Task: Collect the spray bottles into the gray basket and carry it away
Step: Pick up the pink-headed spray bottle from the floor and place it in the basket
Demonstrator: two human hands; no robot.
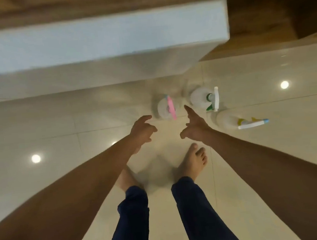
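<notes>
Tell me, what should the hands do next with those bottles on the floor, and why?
Probably lower the left hand onto the pink-topped spray bottle, the nearest one. Both hands are open and empty, the right hand too, and all three bottles stand upright on the floor. No basket is in view.

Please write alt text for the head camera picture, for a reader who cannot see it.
Seen from above, a person's left hand and right hand, both open and empty, reach down toward three white spray bottles standing on a glossy tiled floor: a pink-trigger bottle, a green-trigger bottle and a yellow-trigger bottle. No gray basket is visible.
</notes>
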